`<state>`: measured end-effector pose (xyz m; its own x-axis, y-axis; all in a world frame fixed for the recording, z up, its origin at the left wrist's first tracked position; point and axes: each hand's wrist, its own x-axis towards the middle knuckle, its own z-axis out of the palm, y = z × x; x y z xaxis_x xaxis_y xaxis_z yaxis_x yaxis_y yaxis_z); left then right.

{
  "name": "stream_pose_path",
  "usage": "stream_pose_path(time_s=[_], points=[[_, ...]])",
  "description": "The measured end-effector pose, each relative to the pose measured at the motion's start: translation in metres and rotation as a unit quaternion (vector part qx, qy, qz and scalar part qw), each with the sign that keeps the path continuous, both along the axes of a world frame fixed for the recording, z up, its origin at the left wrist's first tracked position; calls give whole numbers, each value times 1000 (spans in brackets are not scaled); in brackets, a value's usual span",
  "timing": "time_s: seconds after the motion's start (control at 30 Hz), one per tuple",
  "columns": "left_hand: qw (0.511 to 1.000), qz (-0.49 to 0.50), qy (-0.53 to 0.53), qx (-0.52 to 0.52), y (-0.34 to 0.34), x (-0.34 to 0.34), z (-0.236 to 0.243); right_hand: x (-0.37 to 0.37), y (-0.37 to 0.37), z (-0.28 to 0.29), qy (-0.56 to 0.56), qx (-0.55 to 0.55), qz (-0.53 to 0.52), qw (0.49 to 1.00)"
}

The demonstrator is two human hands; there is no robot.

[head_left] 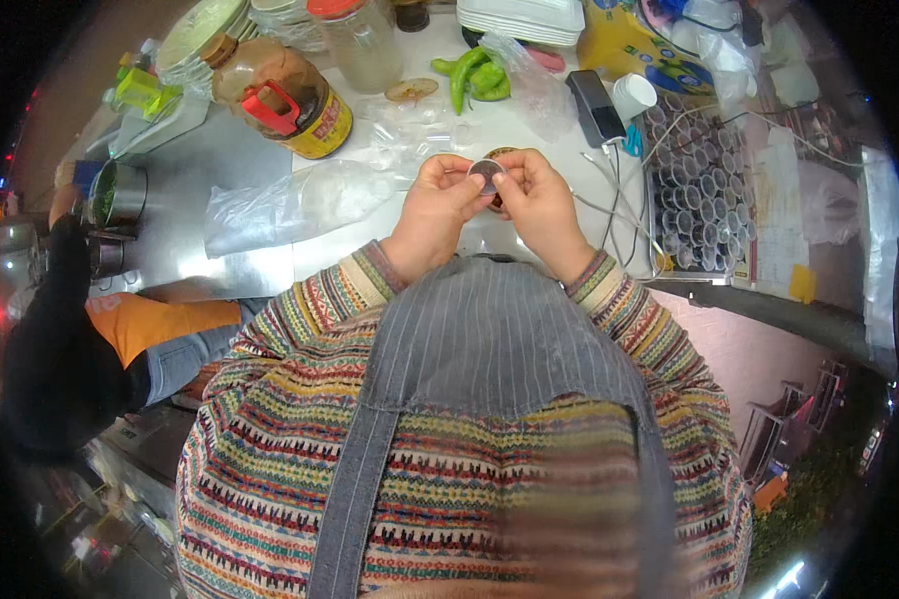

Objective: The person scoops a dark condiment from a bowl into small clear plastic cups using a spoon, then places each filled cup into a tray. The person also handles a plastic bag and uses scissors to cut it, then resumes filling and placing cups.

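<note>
Both my hands meet over the white table, pinching a small clear plastic sauce cup (486, 170) with dark contents. My left hand (436, 208) grips its left side, thumb pressed on top. My right hand (539, 204) closes on the right side, its thumb on top as well. Behind the cup shows part of a brown-rimmed round thing, mostly hidden by my fingers. Clear plastic pieces (410, 135) lie just beyond my left hand. A clear plastic bag (305, 203) is spread to the left of it.
A tray of several similar filled cups (701, 200) stands at right, near white cables and a black device (596, 107). Beyond my hands are green peppers (487, 80), a clear jar (358, 50) and a big red-handled jug (288, 105). A person in black and orange (65, 339) stands at left.
</note>
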<state>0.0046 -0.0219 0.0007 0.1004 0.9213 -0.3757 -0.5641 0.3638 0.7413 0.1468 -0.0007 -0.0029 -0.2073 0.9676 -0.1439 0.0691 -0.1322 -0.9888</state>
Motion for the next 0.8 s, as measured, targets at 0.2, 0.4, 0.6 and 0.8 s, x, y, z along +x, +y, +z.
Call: stream_pose_path(time_s=[0.2,0.4,0.6,0.8], points=[[999,-51,8,-6,2,-2,-4,13,9,5,29,-48,40,998],[1000,-22,7,15,-1,1,-5,12,6,1,-1,8,25,1000],[1000,3,2,14,-1,2,-3,10,4,0,-24,46,1,999],[998,-49,30,11,0,-5,-2,13,0,5,-22,35,25,999]])
